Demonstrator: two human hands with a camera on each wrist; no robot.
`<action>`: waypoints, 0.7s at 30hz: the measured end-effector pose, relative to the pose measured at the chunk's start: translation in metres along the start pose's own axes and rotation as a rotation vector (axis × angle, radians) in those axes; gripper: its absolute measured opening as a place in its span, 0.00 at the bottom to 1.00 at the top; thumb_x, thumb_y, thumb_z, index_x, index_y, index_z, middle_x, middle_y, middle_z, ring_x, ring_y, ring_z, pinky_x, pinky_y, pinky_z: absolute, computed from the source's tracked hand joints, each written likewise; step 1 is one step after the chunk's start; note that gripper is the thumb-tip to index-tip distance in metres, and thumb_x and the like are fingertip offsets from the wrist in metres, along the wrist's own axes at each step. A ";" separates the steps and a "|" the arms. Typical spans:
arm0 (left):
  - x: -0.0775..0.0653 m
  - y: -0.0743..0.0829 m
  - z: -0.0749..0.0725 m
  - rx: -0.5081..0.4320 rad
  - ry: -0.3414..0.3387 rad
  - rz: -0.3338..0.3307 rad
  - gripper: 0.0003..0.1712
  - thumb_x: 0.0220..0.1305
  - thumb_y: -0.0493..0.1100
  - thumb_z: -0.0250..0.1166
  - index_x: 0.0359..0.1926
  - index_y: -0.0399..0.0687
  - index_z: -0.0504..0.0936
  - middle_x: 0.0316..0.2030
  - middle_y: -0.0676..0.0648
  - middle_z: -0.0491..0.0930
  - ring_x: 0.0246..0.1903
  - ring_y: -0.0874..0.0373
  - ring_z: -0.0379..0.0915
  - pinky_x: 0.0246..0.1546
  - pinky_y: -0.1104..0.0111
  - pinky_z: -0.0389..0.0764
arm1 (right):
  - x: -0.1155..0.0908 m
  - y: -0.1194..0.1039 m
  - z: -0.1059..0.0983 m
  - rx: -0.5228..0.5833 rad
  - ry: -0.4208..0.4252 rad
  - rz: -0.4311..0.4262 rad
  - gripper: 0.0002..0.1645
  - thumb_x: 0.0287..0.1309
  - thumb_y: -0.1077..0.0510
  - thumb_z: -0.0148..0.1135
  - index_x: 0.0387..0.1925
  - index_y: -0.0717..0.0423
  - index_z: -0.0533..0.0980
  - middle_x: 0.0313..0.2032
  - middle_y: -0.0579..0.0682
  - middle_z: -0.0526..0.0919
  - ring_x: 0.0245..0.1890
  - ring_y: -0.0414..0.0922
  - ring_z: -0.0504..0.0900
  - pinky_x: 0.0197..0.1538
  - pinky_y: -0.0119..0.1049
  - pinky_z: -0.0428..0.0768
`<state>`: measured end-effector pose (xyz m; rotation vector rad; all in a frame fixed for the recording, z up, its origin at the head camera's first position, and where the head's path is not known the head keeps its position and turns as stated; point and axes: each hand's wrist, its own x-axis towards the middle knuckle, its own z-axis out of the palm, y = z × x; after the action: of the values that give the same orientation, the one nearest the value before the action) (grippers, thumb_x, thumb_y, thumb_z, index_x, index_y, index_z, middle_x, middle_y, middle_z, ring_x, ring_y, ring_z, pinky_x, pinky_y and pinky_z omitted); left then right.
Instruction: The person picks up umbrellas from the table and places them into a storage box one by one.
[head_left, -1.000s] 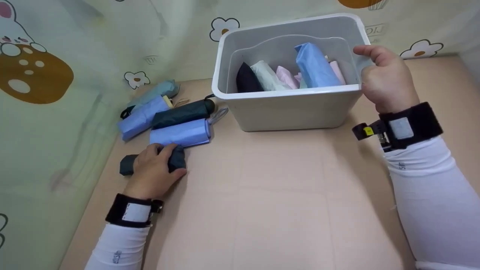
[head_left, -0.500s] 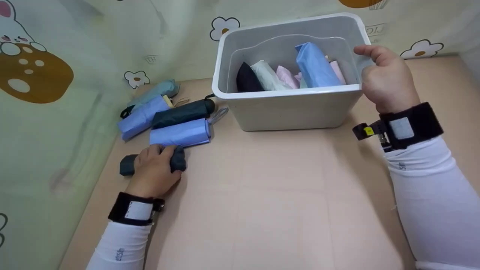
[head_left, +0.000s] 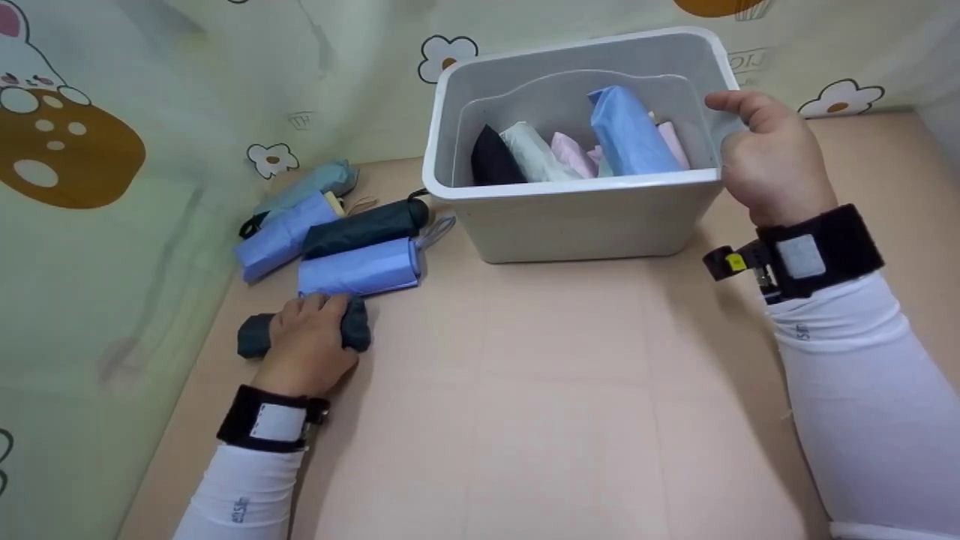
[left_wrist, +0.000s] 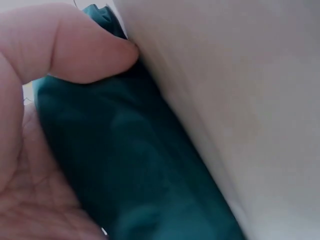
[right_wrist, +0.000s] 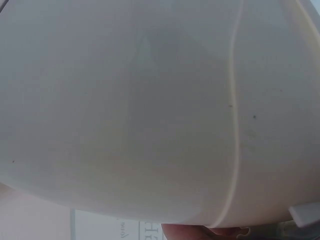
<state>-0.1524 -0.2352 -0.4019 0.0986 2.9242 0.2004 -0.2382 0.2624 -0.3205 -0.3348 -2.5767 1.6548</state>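
Note:
My left hand (head_left: 307, 341) lies over a dark green folded umbrella (head_left: 355, 324) on the table, gripping it round the middle. In the left wrist view the thumb presses along the green cloth (left_wrist: 125, 150) of this umbrella. My right hand (head_left: 776, 154) grips the right side of a pale grey plastic bin (head_left: 585, 221), with one digit reaching over the rim. The bin's wall (right_wrist: 135, 125) fills most of the right wrist view, and a bit of the hand shows at its bottom edge.
Beyond my left hand lie a blue folded umbrella (head_left: 360, 268), a dark green one (head_left: 367, 227), another blue one (head_left: 281, 236) and a teal one (head_left: 315, 184). Inside the bin are a blue bundle (head_left: 634, 135), a white one (head_left: 536, 154) and a black one (head_left: 495, 157). A printed curtain (head_left: 352, 82) hangs behind.
The left hand's thumb has drawn in against the dark green umbrella, which has shifted slightly toward me, away from the blue one. The right hand and the bin stay put.

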 end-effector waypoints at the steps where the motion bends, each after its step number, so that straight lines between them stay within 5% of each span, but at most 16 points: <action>1: 0.000 0.000 0.000 0.005 0.001 0.001 0.40 0.61 0.38 0.68 0.74 0.37 0.68 0.70 0.25 0.66 0.69 0.23 0.56 0.67 0.27 0.56 | 0.000 0.000 0.000 0.000 0.000 0.001 0.41 0.67 0.70 0.34 0.78 0.48 0.66 0.80 0.57 0.60 0.74 0.53 0.64 0.60 0.39 0.74; 8: 0.000 0.001 0.001 0.019 0.020 0.029 0.38 0.59 0.36 0.69 0.70 0.35 0.70 0.67 0.27 0.71 0.65 0.25 0.62 0.66 0.28 0.59 | -0.001 0.000 -0.001 -0.005 -0.008 0.012 0.41 0.67 0.70 0.35 0.79 0.47 0.64 0.81 0.56 0.59 0.75 0.53 0.63 0.55 0.37 0.76; 21: -0.002 -0.001 0.001 0.008 0.066 0.061 0.30 0.58 0.35 0.68 0.63 0.37 0.76 0.60 0.31 0.78 0.59 0.29 0.68 0.63 0.32 0.65 | 0.000 0.001 0.002 0.050 0.007 -0.018 0.42 0.64 0.71 0.35 0.78 0.52 0.66 0.78 0.59 0.62 0.72 0.52 0.65 0.61 0.39 0.72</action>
<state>-0.1505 -0.2364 -0.4025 0.1855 2.9902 0.2051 -0.2381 0.2609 -0.3219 -0.3130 -2.5213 1.7053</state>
